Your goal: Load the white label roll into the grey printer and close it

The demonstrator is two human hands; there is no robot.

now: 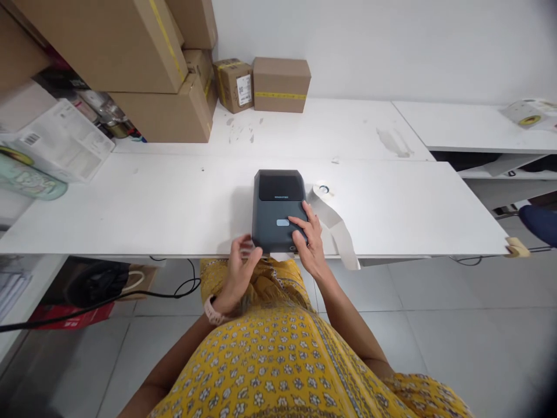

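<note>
A dark grey label printer (pixel 278 212) stands at the front edge of the white table, with a dark window in its upper lid and a light oblong button. My right hand (pixel 311 238) lies over its right side, fingers spread, the index fingertip beside the button. At the front left corner is my left hand (pixel 241 264), fingers apart and slightly blurred, the thumb against the corner. A strip of white paper shows below the printer's front. To its right is a label roll (pixel 324 194), its unwound strip (pixel 346 244) trailing over the table edge.
Cardboard boxes (pixel 159 116) are stacked at the back left, with two smaller cartons (pixel 282 84) against the wall. A white box (pixel 65 139) and a pale green bottle (pixel 32 177) stand at far left. Another label roll (pixel 531 113) lies far right. A black cable (pixel 130 296) hangs below the table.
</note>
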